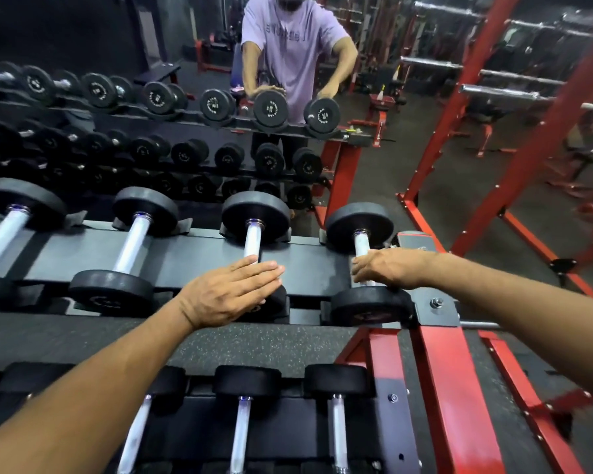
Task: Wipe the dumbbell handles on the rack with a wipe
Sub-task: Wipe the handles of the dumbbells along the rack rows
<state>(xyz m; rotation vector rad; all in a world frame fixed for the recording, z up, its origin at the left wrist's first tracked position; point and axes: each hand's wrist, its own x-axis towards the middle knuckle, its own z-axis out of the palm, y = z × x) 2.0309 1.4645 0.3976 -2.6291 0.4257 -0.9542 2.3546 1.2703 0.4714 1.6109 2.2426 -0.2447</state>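
Reaching over the rack (435, 311), the left hand (228, 294) lies flat and open across one dumbbell; the right hand (387, 268) curls round the end dumbbell's handle (361, 244), any wipe hidden. Heavy, stiff, slick steel: likely gripped mid-bar.

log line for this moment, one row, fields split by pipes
left hand flat, open over third top-row dumbbell | right hand closed on end dumbbell handle | wipe: not visible | mirror ahead

wall mirror (374, 159) ahead, red steel frames (541, 138), dark speckled rubber floor (254, 343)
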